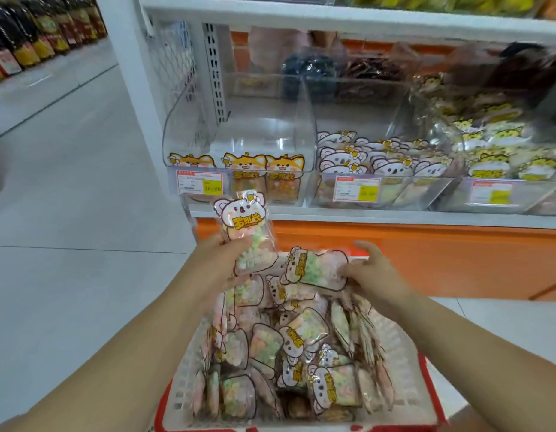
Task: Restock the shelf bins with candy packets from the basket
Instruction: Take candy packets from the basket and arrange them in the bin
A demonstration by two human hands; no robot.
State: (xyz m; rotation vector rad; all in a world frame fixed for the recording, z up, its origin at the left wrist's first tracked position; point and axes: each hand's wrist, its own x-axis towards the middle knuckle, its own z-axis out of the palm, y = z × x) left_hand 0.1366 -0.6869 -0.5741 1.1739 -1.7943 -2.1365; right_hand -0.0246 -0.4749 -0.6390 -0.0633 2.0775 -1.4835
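1. The left hand point(222, 263) grips one koala packet point(244, 226) upright above the far end of the basket point(183, 381). Its fingers are curled round the lower half, where the candy sits.
2. The right hand point(370, 272) holds a second packet point(317, 269) by its edge at the far rim, with the fingers closed on it. I cannot tell if it rests on the heap or hangs just above it.
3. The basket is full of the same koala packets, so I judge that most of the task is not yet done.
4. The koala bin point(404, 191) is the middle one on the shelf point(395, 218). The left bin point(239, 135) shows fox packets and the right bin point(520, 198) tiger ones. My main risk is the wrong bin, because the left hand is just below the fox one.
5. The wrapping looks glossy. With a light hold, a packet may slide out and fall on the floor point(67, 275).
6. The koala bin looks rather full at the front. A packet laid there may tip over the low wall, so I would place it further back.
7. Loose packets lie close under the second packet. A quick pull may drag them over the rim.
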